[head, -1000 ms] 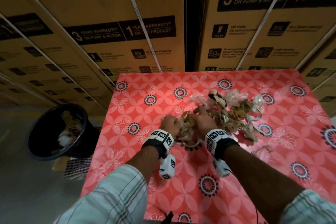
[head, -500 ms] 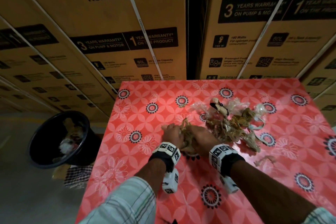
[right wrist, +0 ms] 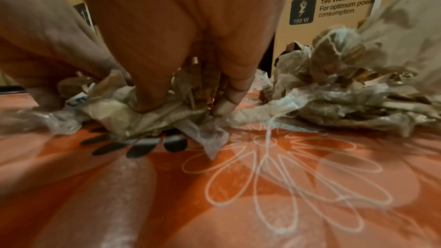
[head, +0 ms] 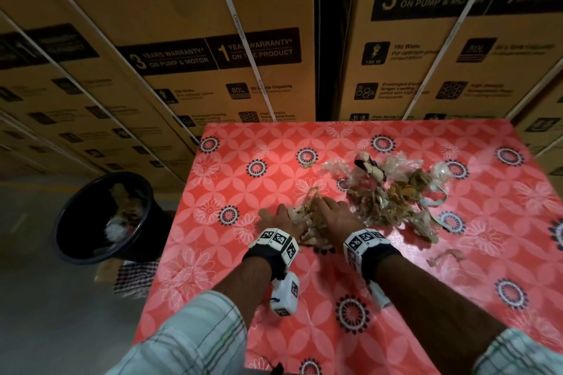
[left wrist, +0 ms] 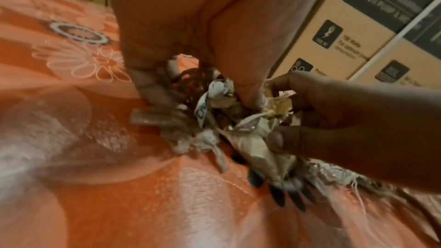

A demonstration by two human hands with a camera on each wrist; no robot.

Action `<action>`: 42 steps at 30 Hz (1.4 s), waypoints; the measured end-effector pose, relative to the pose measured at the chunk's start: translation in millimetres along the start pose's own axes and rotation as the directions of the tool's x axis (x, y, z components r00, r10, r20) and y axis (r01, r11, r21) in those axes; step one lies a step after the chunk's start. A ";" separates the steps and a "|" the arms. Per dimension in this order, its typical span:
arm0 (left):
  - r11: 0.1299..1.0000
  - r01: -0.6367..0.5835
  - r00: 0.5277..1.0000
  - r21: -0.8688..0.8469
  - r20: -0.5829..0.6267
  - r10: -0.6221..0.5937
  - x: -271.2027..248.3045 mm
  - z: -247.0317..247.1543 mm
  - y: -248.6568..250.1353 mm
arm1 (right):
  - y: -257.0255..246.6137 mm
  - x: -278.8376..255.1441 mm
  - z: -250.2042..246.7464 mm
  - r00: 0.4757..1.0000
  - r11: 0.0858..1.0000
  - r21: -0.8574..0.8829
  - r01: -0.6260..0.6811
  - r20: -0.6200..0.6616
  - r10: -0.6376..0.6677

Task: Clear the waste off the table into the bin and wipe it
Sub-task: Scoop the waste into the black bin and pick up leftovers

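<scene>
A heap of crumpled brown paper and clear plastic waste (head: 390, 192) lies on the red floral table (head: 213, 268). A smaller clump of waste (head: 306, 213) sits just left of it, between my two hands. My left hand (head: 278, 219) curls its fingers round the clump (left wrist: 238, 135) from the left. My right hand (head: 330, 213) grips the same clump from the right, thumb and fingers pinching it (left wrist: 334, 120). In the right wrist view its fingertips (right wrist: 224, 105) dig into the clump (right wrist: 133, 118), with the heap (right wrist: 346, 90) to the right. A black bin (head: 82, 222) stands on the floor left of the table.
A loose scrap (head: 447, 256) lies near my right forearm, another scrap (head: 306, 164) beyond the hands. Stacked cardboard boxes (head: 213, 39) wall off the table's far side. A checked cloth (head: 134, 280) lies on the floor by the bin, which holds some waste.
Both hands have drawn a clump of waste out of the heap, toward me and slightly left. A gap now shows between the clump and the heap.
</scene>
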State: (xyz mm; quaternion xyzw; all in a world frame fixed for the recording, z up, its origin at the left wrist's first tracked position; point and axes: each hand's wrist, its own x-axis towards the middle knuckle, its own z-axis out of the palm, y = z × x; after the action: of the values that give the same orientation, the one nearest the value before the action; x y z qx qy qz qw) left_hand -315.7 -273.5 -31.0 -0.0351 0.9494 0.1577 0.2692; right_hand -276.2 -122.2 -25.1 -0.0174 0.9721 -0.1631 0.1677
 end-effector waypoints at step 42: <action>0.665 -0.378 0.892 -0.644 -0.062 0.447 -95.5 -78.9 37.1 | -20.8 -76.6 -88.4 0.856 0.780 0.608 0.146 -0.473 0.208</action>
State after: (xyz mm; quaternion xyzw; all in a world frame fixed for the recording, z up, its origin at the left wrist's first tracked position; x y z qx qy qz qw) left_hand -279.4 -265.3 92.9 0.0994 0.8054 0.5303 0.2455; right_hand -233.7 -107.5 84.9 0.1001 0.8707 -0.4710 -0.0999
